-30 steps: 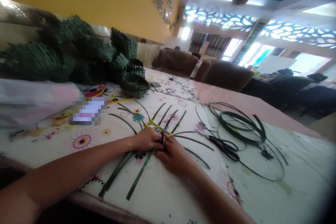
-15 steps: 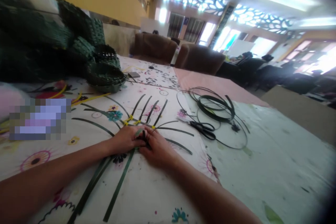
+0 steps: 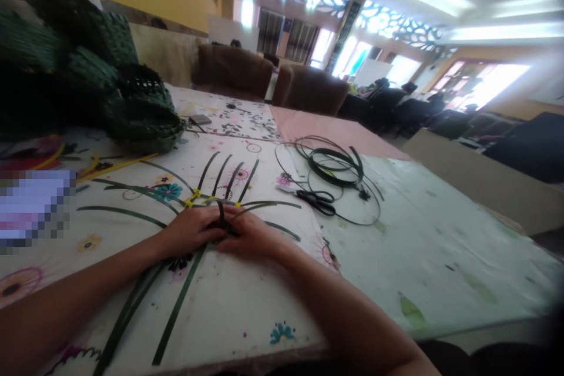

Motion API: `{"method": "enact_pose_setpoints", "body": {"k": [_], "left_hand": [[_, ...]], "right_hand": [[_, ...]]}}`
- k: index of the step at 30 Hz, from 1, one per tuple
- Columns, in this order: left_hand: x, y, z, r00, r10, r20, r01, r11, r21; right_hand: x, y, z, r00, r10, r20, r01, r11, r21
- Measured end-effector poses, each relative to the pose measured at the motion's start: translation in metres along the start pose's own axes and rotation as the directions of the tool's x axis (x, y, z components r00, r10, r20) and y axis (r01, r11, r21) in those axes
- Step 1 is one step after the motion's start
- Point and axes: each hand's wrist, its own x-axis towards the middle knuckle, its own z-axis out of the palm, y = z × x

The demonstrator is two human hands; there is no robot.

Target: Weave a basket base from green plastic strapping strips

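Both hands meet at the crossing of a flat lay of dark green weaving strips (image 3: 178,311) on the floral tablecloth (image 3: 247,305). The left hand (image 3: 189,232) lies palm down with its fingers curled onto the crossing; the right hand (image 3: 247,235) presses in from the other side, and between the two a single strip end (image 3: 220,211) stands up, pinched at their fingertips. Whether one hand or both clamp it cannot be told, since the fingers overlap.

Counted from the grip: four strips fan away beyond the fingers, about three sweep off on the left hand's side, two or three run out on the right hand's side, and three long ones trail back toward the person between the forearms. Small yellow ties (image 3: 194,195), about three, sit just beyond the knuckles.

Beyond the right hand lies one pair of black scissors (image 3: 318,200), and touching it one loose coil of green strip (image 3: 337,167). Well beyond the left hand stands a heap of woven green baskets (image 3: 141,117), with a few yellow strips (image 3: 114,167) in front of it.

Against the frame half a second earlier, the hands hold the same place at the crossing, while the view has swung to the right: baskets and coil sit further left in the picture, and more tablecloth shows beyond the right arm.
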Motion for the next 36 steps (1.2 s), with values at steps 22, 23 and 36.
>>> {"method": "enact_pose_setpoints", "body": {"k": [22,23,36], "left_hand": [[-0.014,-0.005,-0.021,0.985,0.153,0.082,-0.159,0.984,0.076],[-0.014,-0.006,-0.022,0.986,0.146,0.081,-0.153,0.985,0.081],[-0.014,0.004,-0.029,0.99,0.001,0.143,-0.012,0.997,0.073]], "right_hand": [[-0.003,-0.008,-0.025,0.999,0.009,0.035,0.003,0.945,-0.326],[-0.003,-0.007,-0.026,0.998,-0.008,0.066,0.03,0.942,-0.334],[-0.002,-0.001,-0.022,0.991,-0.072,0.117,0.105,0.945,-0.31]]}}
